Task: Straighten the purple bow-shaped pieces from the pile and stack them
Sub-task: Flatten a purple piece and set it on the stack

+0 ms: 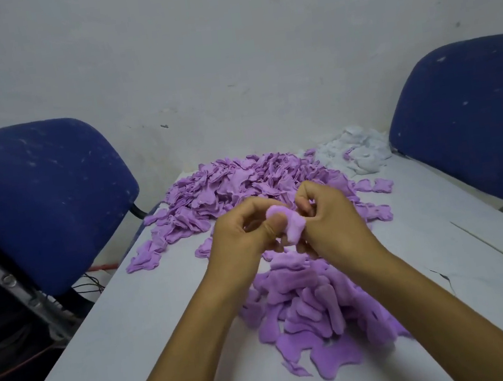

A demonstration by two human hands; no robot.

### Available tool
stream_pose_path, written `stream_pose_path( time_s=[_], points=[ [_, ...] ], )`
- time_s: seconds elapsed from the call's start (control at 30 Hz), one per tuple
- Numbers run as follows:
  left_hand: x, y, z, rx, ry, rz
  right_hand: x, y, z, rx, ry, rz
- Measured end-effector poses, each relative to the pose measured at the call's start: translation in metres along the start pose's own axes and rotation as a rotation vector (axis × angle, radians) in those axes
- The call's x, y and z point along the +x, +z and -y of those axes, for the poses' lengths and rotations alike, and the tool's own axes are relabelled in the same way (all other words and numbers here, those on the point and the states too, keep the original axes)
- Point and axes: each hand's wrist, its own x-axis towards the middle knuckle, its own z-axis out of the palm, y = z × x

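Note:
One purple bow-shaped piece point(291, 225) is held up over the middle of the table, still curled. My left hand point(243, 236) pinches its left end with the thumb on top. My right hand point(330, 215) pinches its right end with curled fingers. A large loose pile of purple pieces point(236, 186) spreads across the far half of the table. A nearer heap of purple pieces point(316, 306) lies below my hands, partly hidden by my right forearm.
The pale grey table point(135, 340) has its front edge close to me. A mound of white pieces point(357, 151) sits at the far right. Blue chairs stand at the left point(46, 198) and right point(470, 116). A wall closes off the back.

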Motion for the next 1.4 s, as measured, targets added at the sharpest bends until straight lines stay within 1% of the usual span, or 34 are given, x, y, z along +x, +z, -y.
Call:
stream_pose_path(
  time_s=[0.03, 0.13, 0.2, 0.23, 0.3, 0.4, 0.43, 0.6, 0.7, 0.77, 0.8, 0.9, 0.97, 1.03, 1.1, 1.17, 1.2, 1.27, 1.3, 1.33, 1.4],
  points=[
    [-0.001, 0.001, 0.000, -0.013, -0.003, -0.041, -0.001, 0.000, 0.003, 0.059, 0.030, 0.057],
    [0.002, -0.002, 0.001, -0.039, -0.017, -0.273, -0.003, -0.009, 0.010, 0.344, 0.161, 0.265],
    [0.004, -0.007, 0.001, -0.047, -0.002, -0.382, -0.003, -0.018, 0.009, 0.429, 0.217, 0.315],
    [0.004, -0.007, -0.001, -0.053, 0.003, -0.389, -0.003, -0.019, 0.008, 0.438, 0.227, 0.307],
    [0.001, -0.004, -0.003, -0.064, -0.001, -0.331, -0.004, -0.016, 0.009, 0.385, 0.170, 0.246],
    [0.002, -0.002, -0.004, -0.051, -0.028, -0.203, -0.002, -0.007, 0.007, 0.232, 0.010, 0.076],
    [0.001, -0.003, -0.005, -0.050, -0.033, -0.146, 0.000, -0.007, 0.005, 0.185, -0.029, 0.045],
    [-0.002, -0.010, -0.005, 0.002, -0.204, 0.080, 0.001, -0.013, 0.002, 0.055, -0.087, 0.057],
    [-0.001, -0.012, -0.006, -0.054, -0.280, 0.167, 0.003, -0.014, -0.001, 0.002, -0.099, 0.019],
    [-0.003, -0.011, -0.008, -0.132, -0.317, 0.226, 0.003, -0.012, -0.002, -0.006, -0.092, -0.010],
    [-0.003, -0.011, -0.008, -0.208, -0.339, 0.266, 0.004, -0.011, -0.001, -0.012, -0.092, -0.026],
    [-0.005, -0.010, -0.012, -0.519, -0.431, 0.419, 0.009, -0.011, 0.000, 0.030, -0.084, -0.092],
    [-0.004, -0.007, -0.012, -0.674, -0.516, 0.454, 0.012, -0.013, 0.000, 0.088, -0.069, -0.109],
    [-0.002, -0.004, -0.009, -0.720, -0.583, 0.401, 0.013, -0.013, -0.002, 0.078, -0.067, -0.108],
    [-0.002, -0.002, -0.006, -0.701, -0.564, 0.374, 0.013, -0.013, -0.001, 0.068, -0.078, -0.128],
    [-0.002, 0.001, -0.004, -0.631, -0.488, 0.340, 0.015, -0.015, 0.000, 0.074, -0.077, -0.161],
    [-0.002, 0.004, -0.003, -0.554, -0.429, 0.296, 0.015, -0.017, -0.001, 0.086, -0.069, -0.181],
    [-0.002, 0.010, 0.002, -0.346, -0.289, 0.145, 0.014, -0.017, -0.003, 0.121, -0.043, -0.196],
    [-0.002, 0.013, 0.005, -0.285, -0.226, 0.074, 0.012, -0.015, -0.004, 0.130, -0.032, -0.182],
    [-0.003, 0.015, 0.006, -0.267, -0.185, 0.027, 0.010, -0.013, -0.004, 0.130, -0.025, -0.162],
    [-0.004, 0.014, 0.007, -0.287, -0.146, -0.009, 0.008, -0.010, -0.002, 0.129, -0.021, -0.146]
  ],
)
